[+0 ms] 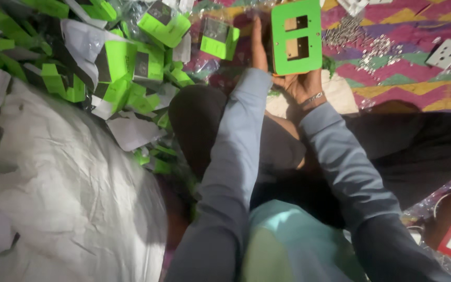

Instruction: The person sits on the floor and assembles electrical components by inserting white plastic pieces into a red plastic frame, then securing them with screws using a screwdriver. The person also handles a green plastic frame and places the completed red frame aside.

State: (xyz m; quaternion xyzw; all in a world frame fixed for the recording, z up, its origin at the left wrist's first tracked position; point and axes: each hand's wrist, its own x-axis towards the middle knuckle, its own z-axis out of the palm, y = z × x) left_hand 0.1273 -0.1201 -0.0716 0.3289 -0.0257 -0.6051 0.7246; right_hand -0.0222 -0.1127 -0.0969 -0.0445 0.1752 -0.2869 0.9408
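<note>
Holding the green card (pixel 296 36) at top centre, long axis upright, the right hand (pixel 301 86) clamps its lower edge; the left hand (pixel 258 47) lies flat along its left side, fingers together

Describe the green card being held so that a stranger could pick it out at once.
Start at the striped, multicoloured cloth along the top right. At its left edge, the right hand holds up a flat bright green card. Unlike the folded green boxes heaped on the left, it is one flat panel with two square cut-outs stacked one above the other.
</note>
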